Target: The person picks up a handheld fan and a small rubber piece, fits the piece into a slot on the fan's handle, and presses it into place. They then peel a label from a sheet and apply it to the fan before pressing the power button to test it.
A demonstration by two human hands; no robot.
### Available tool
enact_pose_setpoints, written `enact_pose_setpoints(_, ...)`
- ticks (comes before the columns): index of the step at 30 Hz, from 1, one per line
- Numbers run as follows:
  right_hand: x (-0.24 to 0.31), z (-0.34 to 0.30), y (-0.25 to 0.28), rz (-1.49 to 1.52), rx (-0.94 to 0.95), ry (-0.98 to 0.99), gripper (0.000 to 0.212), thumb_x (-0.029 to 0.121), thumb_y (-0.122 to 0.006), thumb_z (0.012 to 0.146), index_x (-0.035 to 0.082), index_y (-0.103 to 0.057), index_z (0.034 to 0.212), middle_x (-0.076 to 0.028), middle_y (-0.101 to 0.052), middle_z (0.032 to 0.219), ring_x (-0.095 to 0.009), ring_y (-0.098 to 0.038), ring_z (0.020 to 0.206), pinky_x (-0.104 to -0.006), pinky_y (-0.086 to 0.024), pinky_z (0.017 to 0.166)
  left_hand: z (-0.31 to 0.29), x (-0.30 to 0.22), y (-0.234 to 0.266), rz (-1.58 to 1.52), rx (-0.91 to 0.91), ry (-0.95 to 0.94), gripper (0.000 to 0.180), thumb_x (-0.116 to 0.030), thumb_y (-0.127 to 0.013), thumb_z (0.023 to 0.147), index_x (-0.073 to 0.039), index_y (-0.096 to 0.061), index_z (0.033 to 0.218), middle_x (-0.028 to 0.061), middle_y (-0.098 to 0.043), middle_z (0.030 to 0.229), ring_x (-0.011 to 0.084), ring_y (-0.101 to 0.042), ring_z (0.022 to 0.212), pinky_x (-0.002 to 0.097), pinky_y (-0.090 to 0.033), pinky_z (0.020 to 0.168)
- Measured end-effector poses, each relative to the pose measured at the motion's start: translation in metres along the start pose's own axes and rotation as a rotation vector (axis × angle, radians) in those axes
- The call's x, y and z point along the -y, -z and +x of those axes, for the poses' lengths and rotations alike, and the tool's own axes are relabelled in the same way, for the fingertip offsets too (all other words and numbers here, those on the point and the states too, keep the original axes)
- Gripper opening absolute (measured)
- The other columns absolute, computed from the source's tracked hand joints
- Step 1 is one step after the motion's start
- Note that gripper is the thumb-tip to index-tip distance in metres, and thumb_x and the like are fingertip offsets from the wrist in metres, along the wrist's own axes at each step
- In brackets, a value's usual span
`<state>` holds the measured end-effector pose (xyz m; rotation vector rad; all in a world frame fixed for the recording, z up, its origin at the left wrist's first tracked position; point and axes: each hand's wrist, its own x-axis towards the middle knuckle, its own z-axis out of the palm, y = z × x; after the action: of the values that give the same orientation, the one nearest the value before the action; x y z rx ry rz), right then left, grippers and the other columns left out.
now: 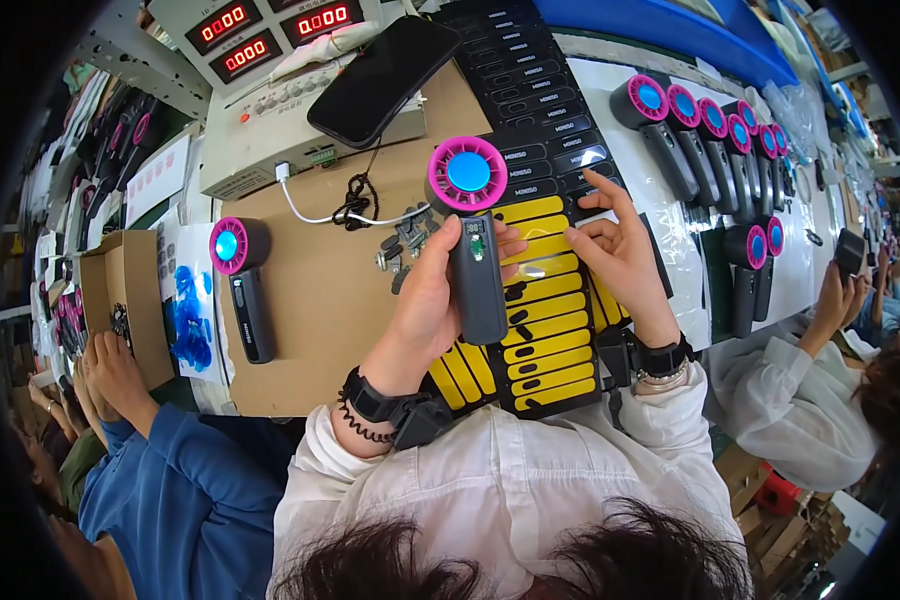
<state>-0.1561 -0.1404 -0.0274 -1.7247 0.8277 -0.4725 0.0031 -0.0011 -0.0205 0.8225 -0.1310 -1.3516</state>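
My left hand (pixel 425 310) is closed round the dark grey handle of a handheld fan (pixel 482 300), whose magenta ring and blue centre point away from me. An opening near the top of the handle shows a small green circuit board. My right hand (pixel 625 255) is raised to the right of the fan, with thumb and forefinger apart and nothing visible between them. Beneath both hands lie a sheet of yellow strips (pixel 548 355) and, farther off, a sheet of black oval labels (pixel 530 75). Left of the held fan lie several small grey parts (pixel 402 245).
A second fan (pixel 253 315) lies at the left on brown board. A power box (pixel 255 165) with red displays carries a phone (pixel 380 85) and a white cable. More fans (pixel 670 160) lie in rows at the right. Co-workers sit on both sides; a cardboard box (pixel 150 270) stands left.
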Motion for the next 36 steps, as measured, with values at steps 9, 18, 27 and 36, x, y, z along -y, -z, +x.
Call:
enact_pose_setpoints(9,-0.004,-0.003,0.011,0.148,0.009,0.081,0.052,-0.005,-0.056,0.078,0.007,-0.041,0.127,-0.006,-0.051,0.1,-0.008,-0.054,0.08,-0.0168,-0.042,0.071,0.0,-0.003,-0.002,-0.104,0.097,0.042,0.048,-0.041,-0.033,0.094,0.001,-0.048,0.112,0.0145,-0.057,0.104,0.0229,-0.057,0.095,0.0342,-0.048,0.08)
enact_pose_setpoints(18,0.067,-0.01,0.009,-0.495,-0.09,0.659,0.027,-0.007,-0.063,0.068,0.004,-0.064,0.093,-0.007,-0.055,0.088,-0.018,-0.055,0.076,-0.0249,-0.044,0.063,-0.008,-0.005,-0.003,-0.014,0.3,0.179,0.048,-0.042,-0.031,0.094,0.001,-0.048,0.109,0.0133,-0.059,0.083,0.0206,-0.061,0.069,0.0305,-0.051,0.065)
enact_pose_setpoints(27,0.077,0.001,0.003,-0.59,0.126,0.901,0.026,0.0,-0.072,0.06,0.004,-0.064,0.084,-0.007,-0.055,0.081,-0.022,-0.055,0.072,-0.0297,-0.045,0.058,-0.02,-0.009,-0.019,0.195,0.226,0.241,0.046,-0.043,-0.033,0.094,0.0,-0.047,0.095,0.0138,-0.059,0.073,0.0201,-0.061,0.065,0.0295,-0.051,0.061)
enact_pose_setpoints(36,0.078,0.005,0.005,-0.623,0.15,1.009,0.024,0.001,-0.072,0.058,0.003,-0.062,0.081,-0.008,-0.055,0.078,-0.023,-0.055,0.066,-0.0301,-0.046,0.055,-0.022,-0.009,-0.023,0.225,0.237,0.268,0.045,-0.043,-0.036,0.093,0.0,-0.046,0.096,0.0127,-0.06,0.07,0.0191,-0.062,0.061,0.0285,-0.052,0.058)
